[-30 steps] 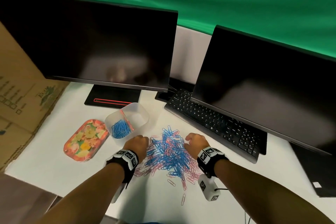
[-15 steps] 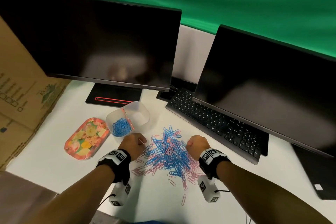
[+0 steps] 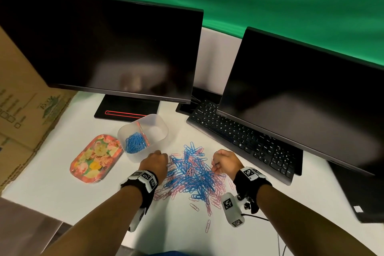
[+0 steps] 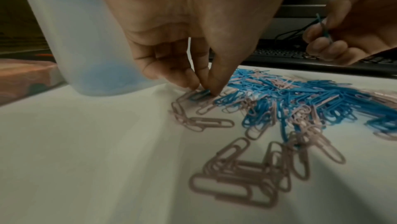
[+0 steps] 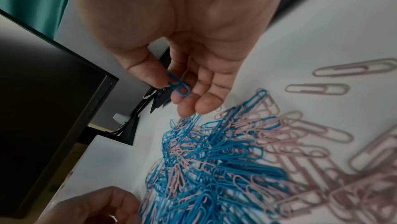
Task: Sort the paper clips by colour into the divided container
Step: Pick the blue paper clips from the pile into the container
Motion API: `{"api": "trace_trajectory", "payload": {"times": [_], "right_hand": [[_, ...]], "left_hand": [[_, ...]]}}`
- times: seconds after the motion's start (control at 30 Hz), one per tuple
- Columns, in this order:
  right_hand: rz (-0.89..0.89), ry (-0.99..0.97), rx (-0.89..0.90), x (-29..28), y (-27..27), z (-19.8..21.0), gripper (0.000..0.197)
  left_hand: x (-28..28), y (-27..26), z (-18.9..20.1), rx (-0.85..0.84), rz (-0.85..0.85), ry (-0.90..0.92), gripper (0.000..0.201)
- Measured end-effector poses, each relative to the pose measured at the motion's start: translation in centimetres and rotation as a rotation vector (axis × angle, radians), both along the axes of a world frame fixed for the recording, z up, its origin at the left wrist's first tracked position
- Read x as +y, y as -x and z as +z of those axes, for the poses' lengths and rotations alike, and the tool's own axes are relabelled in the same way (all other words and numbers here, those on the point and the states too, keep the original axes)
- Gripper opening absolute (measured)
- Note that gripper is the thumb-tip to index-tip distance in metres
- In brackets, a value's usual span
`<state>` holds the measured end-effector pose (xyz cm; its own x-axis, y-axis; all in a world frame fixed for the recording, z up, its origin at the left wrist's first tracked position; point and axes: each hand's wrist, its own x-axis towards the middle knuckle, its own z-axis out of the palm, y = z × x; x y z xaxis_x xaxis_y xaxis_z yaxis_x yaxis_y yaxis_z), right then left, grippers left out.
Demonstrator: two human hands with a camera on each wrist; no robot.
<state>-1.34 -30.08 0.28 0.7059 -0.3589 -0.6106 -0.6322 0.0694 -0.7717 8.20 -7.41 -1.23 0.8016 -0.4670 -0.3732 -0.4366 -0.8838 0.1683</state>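
Note:
A heap of blue and pink paper clips (image 3: 193, 174) lies on the white table. Behind it to the left stands a translucent divided container (image 3: 160, 129), with blue clips (image 3: 135, 143) in its left compartment. The right compartment looks bare. My left hand (image 4: 204, 88) reaches down at the heap's left edge beside the container. Its thumb and fingertips pinch a blue clip (image 4: 199, 93) that lies on the table. My right hand (image 5: 171, 88) hovers just above the heap's right side and pinches one blue clip (image 5: 179, 85) between thumb and fingers.
A flowered tray (image 3: 96, 158) sits left of the container. Two dark monitors (image 3: 104, 48) (image 3: 301, 100) and a black keyboard (image 3: 239, 137) close off the back and right. Cardboard boxes (image 3: 20, 110) stand at the left. Stray pink clips (image 3: 207, 225) lie toward the front.
My right hand has risen slightly off the heap with a blue clip in its fingers. My left hand has stayed low at the heap's left edge by the container.

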Motion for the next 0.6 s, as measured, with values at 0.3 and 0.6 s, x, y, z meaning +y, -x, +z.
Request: {"api": "trace_trajectory", "payload": {"times": [0.3, 0.6], "right_hand": [[0.266, 0.439, 0.052, -0.1, -1.0, -0.7, 0.013], [0.736, 0.92, 0.096, 1.9, -2.4, -1.2, 0.025]], "left_hand": [[0.8, -0.4, 0.5, 0.133, 0.122, 0.177, 0.015], [1.9, 0.1, 1.4, 0.296, 0.258, 0.506, 0.033]]}}
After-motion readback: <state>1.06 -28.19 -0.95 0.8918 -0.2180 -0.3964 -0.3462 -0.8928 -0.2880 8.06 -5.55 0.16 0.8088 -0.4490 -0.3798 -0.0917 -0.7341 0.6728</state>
